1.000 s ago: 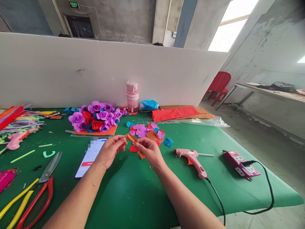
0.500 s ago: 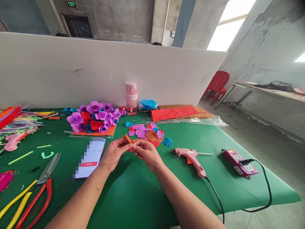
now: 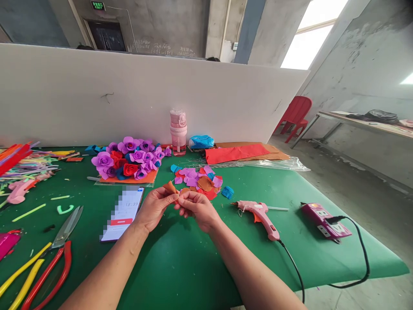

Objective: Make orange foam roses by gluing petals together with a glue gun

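Note:
My left hand (image 3: 155, 206) is closed around a curled orange-brown petal (image 3: 169, 186) of felt-like sheet, which sticks up above its fingers. My right hand (image 3: 199, 210) is pinched against the petal's lower end, thumb and fingertips touching those of the left hand. The fingers hide most of the petal. Just beyond both hands lies a pile of loose purple, red, blue and orange-brown petals (image 3: 190, 175). A pink glue gun (image 3: 263, 217) with a clear stick in it rests to the right of my right hand.
Finished purple and red flowers (image 3: 129, 159) sit at the back left, with a phone (image 3: 124, 215) in front. Large scissors (image 3: 66, 230) and pliers-like red handles lie left. A pink bottle (image 3: 178, 133), red sheet (image 3: 237, 153) and purple power block (image 3: 325, 221) stand around.
The petal's visible upper part has spread into a wider cone at my left hand. My right fingers have shifted slightly at its lower end. The tabletop things stay put.

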